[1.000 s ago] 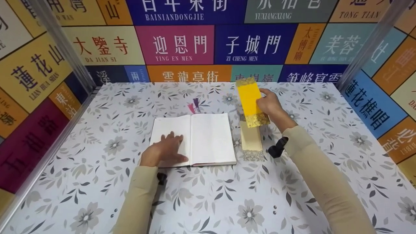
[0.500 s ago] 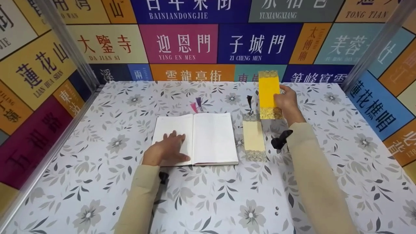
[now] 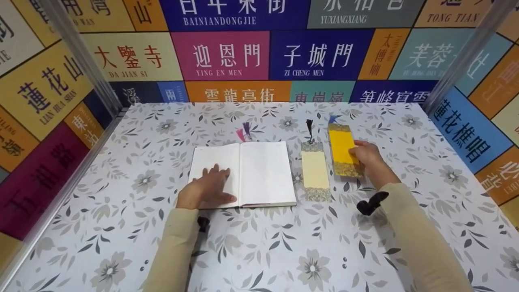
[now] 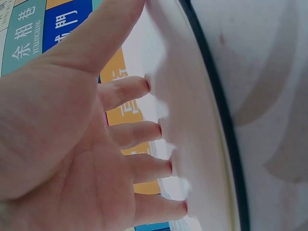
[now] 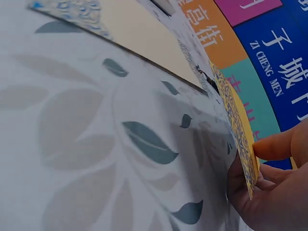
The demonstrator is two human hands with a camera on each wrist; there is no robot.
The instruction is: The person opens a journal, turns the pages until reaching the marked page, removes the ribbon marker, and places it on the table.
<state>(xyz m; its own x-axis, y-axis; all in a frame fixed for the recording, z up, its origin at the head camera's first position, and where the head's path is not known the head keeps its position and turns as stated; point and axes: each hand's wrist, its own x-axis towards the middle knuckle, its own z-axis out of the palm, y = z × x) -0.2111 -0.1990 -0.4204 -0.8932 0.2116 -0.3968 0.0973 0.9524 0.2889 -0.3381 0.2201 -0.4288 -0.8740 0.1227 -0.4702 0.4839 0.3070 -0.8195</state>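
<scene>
An open book [image 3: 265, 174] with blank white pages lies on the table. My left hand [image 3: 209, 187] rests on its left page, fingers spread; the left wrist view shows the straight fingertips [image 4: 166, 166] pressing the paper. My right hand [image 3: 372, 159] pinches the right edge of a yellow bookmark [image 3: 344, 148] with patterned gold ends and a blue tassel. In the right wrist view the bookmark [image 5: 240, 130] is tilted above the cloth, between thumb and fingers. To its left a cream bookmark [image 3: 315, 170] with patterned ends and a black tassel lies flat.
Pink and purple tassels [image 3: 244, 130] stick out past the book's top edge. A floral cloth [image 3: 259, 251] covers the table. Panels with lettering [image 3: 227, 56] stand behind and along both sides, with clear corner posts [image 3: 456, 65].
My right hand has carried the yellow bookmark from above the cream one to the right, then lowered it towards the table. The cream bookmark is now uncovered. My left hand stays on the page.
</scene>
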